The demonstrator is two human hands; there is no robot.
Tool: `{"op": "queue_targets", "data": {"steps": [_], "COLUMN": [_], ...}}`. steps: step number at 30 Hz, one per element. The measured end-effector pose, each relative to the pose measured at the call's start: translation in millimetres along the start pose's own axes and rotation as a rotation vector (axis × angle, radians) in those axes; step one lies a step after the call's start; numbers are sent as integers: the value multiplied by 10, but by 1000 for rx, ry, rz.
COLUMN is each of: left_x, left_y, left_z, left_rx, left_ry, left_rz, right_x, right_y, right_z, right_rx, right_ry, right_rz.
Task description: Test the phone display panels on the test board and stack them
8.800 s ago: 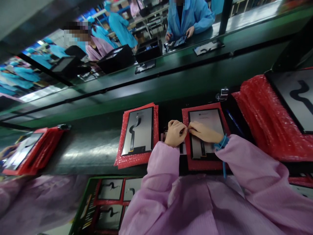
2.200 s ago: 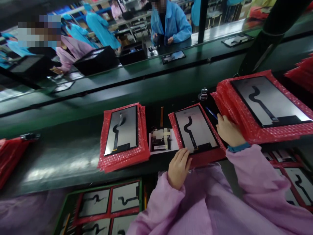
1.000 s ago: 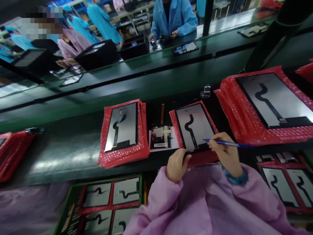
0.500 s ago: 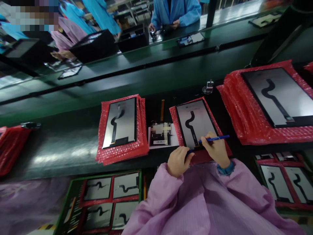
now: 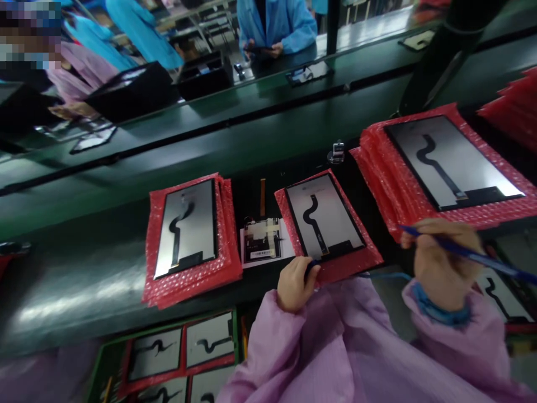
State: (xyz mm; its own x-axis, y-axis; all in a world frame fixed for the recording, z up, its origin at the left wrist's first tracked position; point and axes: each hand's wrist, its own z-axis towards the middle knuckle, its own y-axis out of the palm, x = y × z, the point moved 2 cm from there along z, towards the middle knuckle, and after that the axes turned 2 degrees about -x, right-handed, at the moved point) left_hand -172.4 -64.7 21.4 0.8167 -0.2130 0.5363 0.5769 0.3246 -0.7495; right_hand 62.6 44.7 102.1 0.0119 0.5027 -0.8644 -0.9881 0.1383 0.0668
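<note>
My left hand (image 5: 295, 284) is closed at the lower left corner of the middle display panel (image 5: 323, 218), pinching a small dark blue piece that looks like a pen cap (image 5: 311, 265). This panel lies grey side up on a red bubble-wrap bag (image 5: 352, 266), with a black curved flex cable (image 5: 312, 221) on its back. Away to the right, my right hand (image 5: 447, 260) grips a blue pen (image 5: 482, 256), off the panel and in front of the right stack of red bubble-wrap bags (image 5: 377, 184). A larger-looking panel (image 5: 457, 162) tops that stack.
Another bagged panel stack (image 5: 188, 229) stands at left. Between lie a small circuit assembly (image 5: 263, 240) on white paper and an orange flex strip (image 5: 263, 197). A metal clip (image 5: 337, 151) sits behind. Green crate (image 5: 239, 341) holds panels below. Co-workers (image 5: 277, 28) sit across the bench.
My right hand with the pen has moved off the middle panel's lower edge to the right. The left hand stays by the panel's corner. The view has turned slightly right.
</note>
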Motion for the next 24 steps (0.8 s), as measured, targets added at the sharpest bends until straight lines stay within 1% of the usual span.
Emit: {"op": "queue_targets", "data": {"steps": [1,2,3,4,5,6,8,9,11,13,18,24], "left_x": [1,1,2,2,3,4,6,6,3,-2,-4,-2], "left_y": [-2,-3,-4,-4,-4,-4,-4,-4,-1,0,5,8], "left_z": [1,2,3,4,5,6,7,8,7,6,0,5], "left_rx": [3,6,9,13,18,23,32,33,34,39,37,54], "left_ry": [2,5,8,12,16,19,25,27,27,28,26,46], "left_rz": [1,3,4,6,8,12,22,27,33,31,36,43], "right_x": [-21,-28,-7,39,99,165,291,342,402,415,380,424], "right_y": [-130,-273,-408,-536,-651,-747,-875,-908,-921,-893,-833,-854], "right_z": [164,337,516,695,866,1020,1250,1321,1387,1386,1317,1343], "right_rx": [88,202,258,284,290,276,219,198,184,192,149,117], "right_ry": [-79,-207,-298,-317,-287,-217,-35,59,183,215,191,150], "right_rz": [-47,-64,-40,-67,-145,-258,-474,-552,-625,-634,-662,-676]}}
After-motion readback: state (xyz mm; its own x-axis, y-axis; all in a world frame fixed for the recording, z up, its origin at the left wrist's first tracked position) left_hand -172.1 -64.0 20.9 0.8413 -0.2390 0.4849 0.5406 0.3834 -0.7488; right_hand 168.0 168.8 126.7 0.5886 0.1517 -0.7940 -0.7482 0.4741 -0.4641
